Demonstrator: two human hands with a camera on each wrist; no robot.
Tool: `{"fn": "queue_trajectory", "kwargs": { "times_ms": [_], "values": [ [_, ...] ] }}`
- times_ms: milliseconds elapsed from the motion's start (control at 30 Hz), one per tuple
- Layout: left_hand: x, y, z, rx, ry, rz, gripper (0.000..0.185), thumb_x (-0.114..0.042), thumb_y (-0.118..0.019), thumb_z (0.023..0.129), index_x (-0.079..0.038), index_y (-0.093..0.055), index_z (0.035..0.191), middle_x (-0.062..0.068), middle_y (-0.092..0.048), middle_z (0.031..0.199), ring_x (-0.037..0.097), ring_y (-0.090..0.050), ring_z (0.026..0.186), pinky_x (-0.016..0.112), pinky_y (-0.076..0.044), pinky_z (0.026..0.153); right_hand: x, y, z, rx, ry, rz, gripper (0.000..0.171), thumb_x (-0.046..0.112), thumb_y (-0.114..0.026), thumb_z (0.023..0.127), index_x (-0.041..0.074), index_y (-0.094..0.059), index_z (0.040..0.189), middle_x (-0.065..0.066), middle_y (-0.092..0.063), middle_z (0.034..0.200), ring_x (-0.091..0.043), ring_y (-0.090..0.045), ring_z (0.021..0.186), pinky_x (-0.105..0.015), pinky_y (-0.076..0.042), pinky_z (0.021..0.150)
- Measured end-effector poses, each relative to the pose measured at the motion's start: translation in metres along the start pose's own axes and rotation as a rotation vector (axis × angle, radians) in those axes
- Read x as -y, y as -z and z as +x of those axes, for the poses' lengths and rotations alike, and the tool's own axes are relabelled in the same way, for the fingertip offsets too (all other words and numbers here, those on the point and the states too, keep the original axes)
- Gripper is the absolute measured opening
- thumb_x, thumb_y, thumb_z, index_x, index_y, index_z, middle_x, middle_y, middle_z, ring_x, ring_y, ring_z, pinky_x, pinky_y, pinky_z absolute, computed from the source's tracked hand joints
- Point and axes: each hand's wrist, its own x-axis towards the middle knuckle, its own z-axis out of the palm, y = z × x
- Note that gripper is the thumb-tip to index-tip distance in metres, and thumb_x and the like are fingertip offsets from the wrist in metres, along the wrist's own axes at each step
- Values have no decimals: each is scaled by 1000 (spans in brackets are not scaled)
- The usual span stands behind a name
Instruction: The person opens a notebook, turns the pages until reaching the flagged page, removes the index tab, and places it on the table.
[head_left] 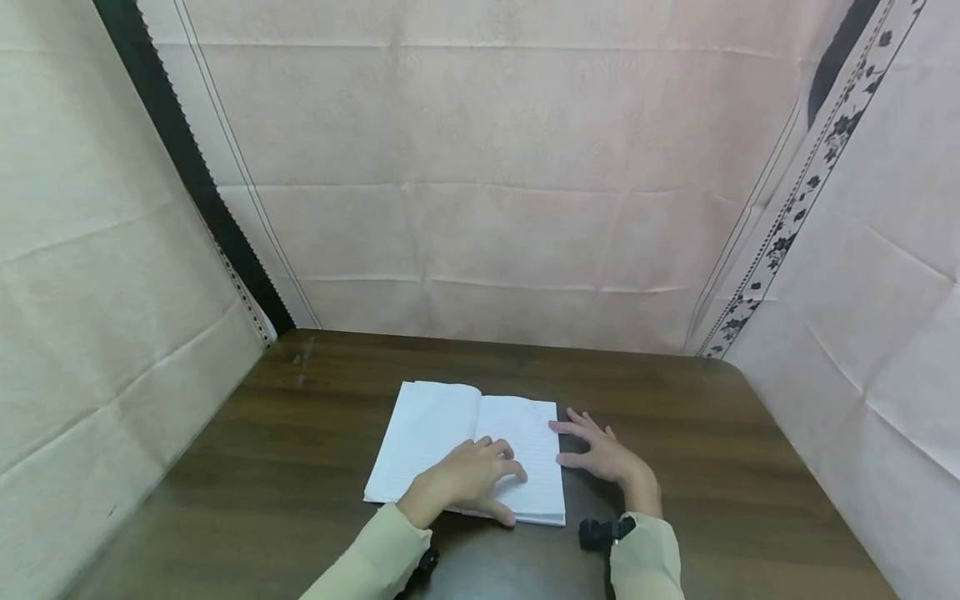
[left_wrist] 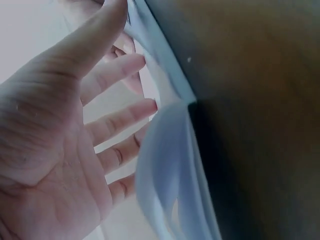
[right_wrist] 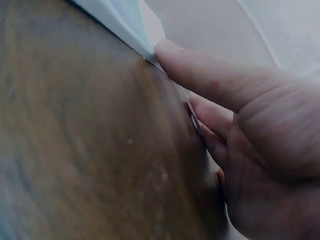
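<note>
An open notebook (head_left: pixel 427 429) with white, ruled pages lies on the table, its fold slightly left of the middle in the head view. My left hand (head_left: pixel 471 477) rests over the lower part of the right page, fingers a little bent and thumb near the bottom edge. In the left wrist view, its fingertips touch the pages (left_wrist: pixel 167 160), which bulge near the fold. At the notebook's right edge is my right hand (head_left: pixel 603 452), fingers spread. Its thumb (right_wrist: pixel 200 70) touches the page edge in the right wrist view; the other fingers are partly hidden.
The brown wooden table (head_left: pixel 300 467) extends around the notebook. Pale cloth hangs behind it (head_left: pixel 510 208) and on both sides, with a dark strip (head_left: pixel 195 158) at left and a floral border (head_left: pixel 810 183) at right. Each wrist wears a dark camera.
</note>
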Motion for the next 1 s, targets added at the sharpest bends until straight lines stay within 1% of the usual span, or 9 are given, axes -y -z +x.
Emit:
{"fn": "queue_trajectory", "kwargs": {
  "times_ms": [167, 267, 400, 533, 633, 733, 833, 933, 1000],
  "values": [
    [5, 6, -1, -1, -41, -55, 37, -51, -74, 87, -32, -71, 118, -4, -63, 128, 17, -58, 111, 36, -49, 93, -2, -2, -1, -21, -39, -5, 56, 32, -60, 100, 24, -43, 153, -11, -19, 165, -36, -1, 152, -64, 9, 114],
    [6, 9, -2, -15, -33, -97, 37, -38, -73, 91, -23, -68, 124, -4, -68, 118, 11, -62, 101, 30, -50, 89, -2, -3, -2, -37, -80, 2, 59, 31, -58, 101, 25, -37, 156, -8, -19, 165, -36, 0, 152, -66, 6, 113],
    [8, 11, -2, -29, 16, -188, 64, -23, -69, 91, -14, -43, 148, -7, -66, 82, 5, -55, 65, 23, -47, 63, 0, -4, -3, -46, -123, 22, 64, 35, -60, 100, 25, -33, 158, -8, -19, 165, -40, 2, 151, -72, 4, 109],
    [10, 14, -4, -60, 59, -289, 95, -14, -67, 89, -22, -6, 162, -8, -51, 59, 6, -42, 47, 23, -38, 49, 0, -4, -2, -38, -119, 27, 70, 40, -65, 96, 22, -35, 157, -8, -19, 165, -40, 2, 151, -72, 4, 109],
    [12, 15, -4, -121, 66, -314, 108, -11, -67, 87, -29, 10, 160, -8, -46, 56, 6, -38, 46, 23, -35, 47, 0, -4, -1, -30, -94, 16, 73, 42, -69, 93, 20, -38, 155, -9, -19, 165, -37, 0, 152, -68, 6, 112],
    [15, 17, -3, -209, 56, -311, 113, -9, -68, 85, -30, 14, 159, -8, -43, 56, 5, -34, 45, 23, -33, 46, -1, -4, 1, -16, -61, -2, 73, 42, -71, 90, 20, -42, 153, -11, -20, 165, -36, -2, 152, -65, 7, 113],
    [17, 21, -3, -321, 39, -277, 110, -10, -68, 85, -28, 9, 161, -5, -47, 60, 4, -32, 46, 21, -33, 46, 0, -3, 2, 5, -38, -22, 71, 43, -73, 89, 21, -47, 151, -14, -19, 165, -37, -1, 152, -65, 8, 113],
    [21, 28, -6, -431, 34, -248, 102, -11, -68, 86, -27, -2, 162, -2, -59, 73, 3, -36, 49, 21, -36, 48, 2, -3, 2, 29, -34, -46, 72, 45, -74, 87, 21, -49, 150, -15, -17, 165, -38, 1, 152, -66, 9, 113],
    [25, 34, -10, -477, 41, -242, 97, -11, -68, 87, -27, -8, 162, -1, -64, 83, 3, -38, 50, 21, -39, 49, 2, -2, 2, 45, -32, -58, 73, 46, -74, 86, 22, -48, 150, -15, -15, 165, -38, 3, 152, -66, 10, 112]
  ]
}}
